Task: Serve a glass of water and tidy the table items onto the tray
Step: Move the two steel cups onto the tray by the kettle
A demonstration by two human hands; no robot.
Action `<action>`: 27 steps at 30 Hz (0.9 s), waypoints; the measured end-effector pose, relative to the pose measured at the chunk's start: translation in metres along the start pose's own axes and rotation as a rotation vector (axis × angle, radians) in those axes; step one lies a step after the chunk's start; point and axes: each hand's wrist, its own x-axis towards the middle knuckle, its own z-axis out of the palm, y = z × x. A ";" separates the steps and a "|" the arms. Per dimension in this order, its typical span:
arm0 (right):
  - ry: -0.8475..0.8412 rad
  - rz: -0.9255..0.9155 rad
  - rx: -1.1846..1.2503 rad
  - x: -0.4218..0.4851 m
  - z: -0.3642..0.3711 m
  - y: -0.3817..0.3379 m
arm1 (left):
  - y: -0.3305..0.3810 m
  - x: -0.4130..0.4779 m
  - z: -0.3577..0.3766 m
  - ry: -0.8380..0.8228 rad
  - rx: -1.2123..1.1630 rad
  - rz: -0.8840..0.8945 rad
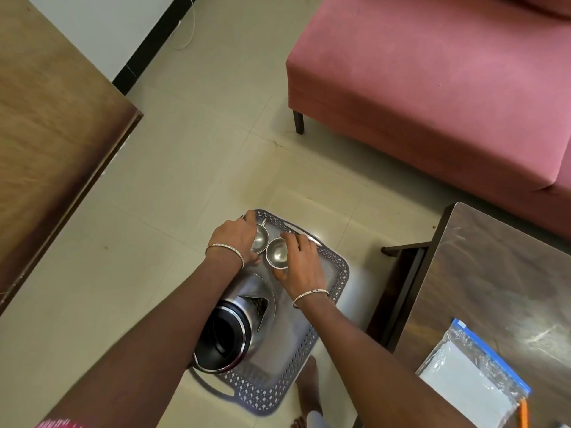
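Left grip (238, 239) curls round one steel cup (261, 240), right grip (304, 264) pinches the other cup (278, 253) between thumb and fingers; both sit side by side at the far edge of the tray (340, 268), the jug (234, 322) by its near-left corner. To handle them well, I would keep each upright and move slowly so the rims don't knock

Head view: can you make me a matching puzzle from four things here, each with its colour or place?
Things:
1 sofa
2 zip bag
3 jug
4 left cup

Matches:
a on the dark table
b gripped by the left hand
c pink
d at the near end of the tray

Pairs: 1-c, 2-a, 3-d, 4-b.
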 end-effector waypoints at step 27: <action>0.343 0.388 0.347 -0.259 -0.114 0.076 | 0.141 -0.226 -0.017 0.278 -0.712 0.151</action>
